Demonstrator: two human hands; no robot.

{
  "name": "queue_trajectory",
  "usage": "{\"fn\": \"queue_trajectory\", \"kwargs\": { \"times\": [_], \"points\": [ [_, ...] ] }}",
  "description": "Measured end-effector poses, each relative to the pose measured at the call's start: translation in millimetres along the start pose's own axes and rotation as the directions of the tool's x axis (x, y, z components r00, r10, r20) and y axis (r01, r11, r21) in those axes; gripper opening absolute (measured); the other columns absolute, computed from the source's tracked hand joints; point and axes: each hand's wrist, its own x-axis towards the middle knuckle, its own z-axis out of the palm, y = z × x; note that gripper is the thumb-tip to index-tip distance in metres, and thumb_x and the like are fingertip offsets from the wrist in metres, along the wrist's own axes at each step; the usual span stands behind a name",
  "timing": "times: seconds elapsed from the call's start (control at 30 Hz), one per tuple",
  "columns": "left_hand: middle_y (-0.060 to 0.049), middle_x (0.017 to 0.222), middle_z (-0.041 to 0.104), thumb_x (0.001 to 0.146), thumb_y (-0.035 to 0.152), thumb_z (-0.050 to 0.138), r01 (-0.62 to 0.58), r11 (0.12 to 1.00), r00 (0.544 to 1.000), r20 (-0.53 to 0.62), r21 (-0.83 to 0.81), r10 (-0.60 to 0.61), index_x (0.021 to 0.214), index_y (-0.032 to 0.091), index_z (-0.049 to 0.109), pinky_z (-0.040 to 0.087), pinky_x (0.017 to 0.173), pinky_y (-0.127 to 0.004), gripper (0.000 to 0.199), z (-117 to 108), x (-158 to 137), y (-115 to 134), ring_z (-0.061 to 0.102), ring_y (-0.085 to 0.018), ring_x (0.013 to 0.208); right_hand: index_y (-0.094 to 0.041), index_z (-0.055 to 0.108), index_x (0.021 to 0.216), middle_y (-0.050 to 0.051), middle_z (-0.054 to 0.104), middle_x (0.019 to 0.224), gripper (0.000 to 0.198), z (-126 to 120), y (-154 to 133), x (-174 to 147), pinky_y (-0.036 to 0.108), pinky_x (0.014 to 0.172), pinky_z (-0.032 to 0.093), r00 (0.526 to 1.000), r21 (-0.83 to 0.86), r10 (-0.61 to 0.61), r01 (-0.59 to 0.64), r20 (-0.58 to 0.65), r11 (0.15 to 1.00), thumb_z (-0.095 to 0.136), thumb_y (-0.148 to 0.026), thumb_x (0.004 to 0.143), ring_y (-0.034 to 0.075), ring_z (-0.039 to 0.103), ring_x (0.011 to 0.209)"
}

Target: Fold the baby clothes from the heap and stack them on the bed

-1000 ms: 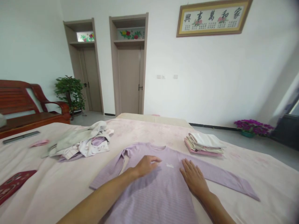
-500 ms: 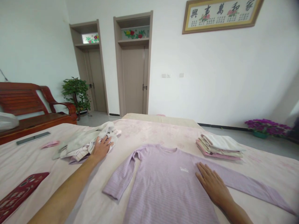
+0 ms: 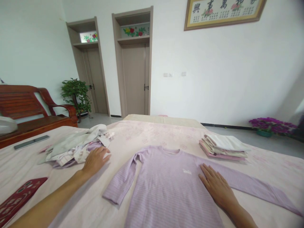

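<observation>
A light purple long-sleeved shirt [image 3: 166,183] lies spread face up on the pink bedsheet [image 3: 133,133], with a small white print on its chest. My right hand [image 3: 216,183] rests flat on it near the shoulder, fingers stretched out, holding nothing. The sleeve on that side reaches straight out to the right; the other slants down to the left. Beside the loose heap of clothes [image 3: 73,145], in grey, white and purple, my left hand [image 3: 96,160] hovers or rests at its right edge with fingers spread. Whether it touches the heap I cannot tell.
Folded clothes [image 3: 223,147] form a stack beyond the right sleeve. On the left lie a red patterned case [image 3: 21,196] and a grey phone-like slab [image 3: 31,142]. A wooden bench [image 3: 35,107], a green plant [image 3: 76,95] and purple flowers [image 3: 272,125] stand around the bed.
My left hand has drawn back toward me and left from atop the heap, which has shifted left and now covers most of a pink item. The right hand stays on the shirt.
</observation>
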Motion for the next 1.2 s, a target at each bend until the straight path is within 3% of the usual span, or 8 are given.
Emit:
{"fn": "queue_trajectory", "kwargs": {
  "times": [0.13, 0.27, 0.43, 0.5, 0.67, 0.87, 1.03, 1.2],
  "points": [
    [0.000, 0.084, 0.065, 0.075, 0.048, 0.059, 0.003, 0.973, 0.950, 0.306, -0.230, 0.069, 0.078, 0.024, 0.064, 0.039, 0.068, -0.029, 0.024, -9.8, -40.6, 50.2, 0.060, -0.022, 0.080, -0.029, 0.065, 0.122, 0.006, 0.045, 0.148, 0.044, -2.9, -0.4, 2.1, 0.055, 0.107, 0.033, 0.999, 0.012, 0.036, -0.036, 0.029, 0.999, 0.032, -0.038, 0.093, 0.031, 0.037, 0.138],
    [0.002, 0.074, 0.061, 0.065, 0.037, 0.063, 0.140, 0.893, 0.848, 0.518, -0.427, 0.115, 0.068, 0.019, 0.058, 0.037, 0.059, -0.026, 0.019, -12.6, -51.4, 54.5, 0.058, -0.020, 0.071, -0.025, 0.059, 0.130, 0.008, 0.045, 0.147, 0.049, -4.8, -4.0, 4.4, 0.055, 0.109, 0.032, 0.996, 0.008, 0.081, -0.082, 0.037, 0.997, 0.030, -0.041, 0.094, 0.031, 0.037, 0.137],
    [-0.001, 0.089, 0.068, 0.067, 0.051, 0.068, 0.452, 0.469, 0.874, 0.483, -0.759, -0.062, 0.098, 0.020, 0.060, 0.050, 0.072, -0.030, 0.045, -30.1, -2.5, 12.7, 0.064, -0.023, 0.090, -0.022, 0.053, 0.137, 0.009, 0.045, 0.148, 0.052, -7.0, -7.0, 5.6, 0.053, 0.110, 0.031, 0.992, 0.013, 0.118, -0.119, 0.045, 0.993, 0.028, -0.042, 0.095, 0.030, 0.037, 0.138],
    [-0.002, 0.093, 0.069, 0.064, 0.053, 0.072, 0.446, 0.412, 0.894, 0.417, -0.794, -0.163, 0.109, 0.020, 0.058, 0.052, 0.073, -0.031, 0.057, -35.2, 23.7, -8.9, 0.065, -0.023, 0.092, -0.023, 0.054, 0.136, 0.008, 0.044, 0.148, 0.051, -7.9, -6.9, 5.5, 0.052, 0.110, 0.031, 0.991, 0.008, 0.115, -0.115, 0.062, 0.993, 0.028, -0.041, 0.095, 0.030, 0.036, 0.138],
    [-0.002, 0.099, 0.070, 0.075, 0.044, 0.065, 0.353, 0.609, 0.924, 0.163, -0.710, -0.346, 0.120, 0.016, 0.056, 0.050, 0.071, -0.026, 0.054, -21.5, 70.9, -44.5, 0.065, -0.019, 0.085, -0.025, 0.053, 0.137, 0.006, 0.044, 0.149, 0.050, -11.7, -7.9, 6.0, 0.052, 0.110, 0.030, 0.991, 0.017, 0.109, -0.111, 0.077, 0.994, 0.030, -0.039, 0.094, 0.030, 0.035, 0.139],
    [-0.008, 0.113, 0.068, 0.079, 0.026, 0.057, 0.361, 0.886, 0.926, -0.001, -0.292, -0.377, 0.124, 0.020, 0.058, 0.046, 0.088, -0.033, 0.045, 19.6, 78.7, -33.9, 0.062, -0.027, 0.105, -0.025, 0.060, 0.129, 0.007, 0.044, 0.149, 0.048, -18.3, -10.0, 7.5, 0.054, 0.109, 0.030, 0.990, 0.008, 0.086, -0.088, 0.109, 0.996, 0.028, -0.036, 0.095, 0.030, 0.036, 0.138],
    [-0.017, 0.131, 0.057, 0.079, 0.016, 0.049, 0.336, 0.919, 0.935, -0.046, -0.206, -0.352, 0.129, 0.013, 0.054, 0.039, 0.099, -0.044, 0.051, 37.7, 68.8, 3.8, 0.052, -0.033, 0.120, -0.024, 0.055, 0.135, 0.008, 0.045, 0.147, 0.049, -14.9, -9.5, 7.7, 0.052, 0.109, 0.031, 0.991, 0.009, 0.115, -0.116, 0.070, 0.993, 0.029, -0.040, 0.096, 0.029, 0.037, 0.138],
    [-0.002, 0.133, 0.059, 0.093, 0.030, 0.035, -0.026, 0.950, 1.000, -0.005, -0.312, 0.026, 0.129, 0.022, 0.058, 0.034, 0.109, -0.031, 0.043, 47.9, 65.1, 85.0, 0.050, -0.019, 0.126, -0.021, 0.052, 0.137, 0.008, 0.042, 0.150, 0.051, -13.6, -9.9, 7.5, 0.053, 0.110, 0.030, 0.991, -0.027, 0.104, -0.102, 0.088, 0.994, 0.028, -0.039, 0.096, 0.031, 0.034, 0.139]
  ]
}}
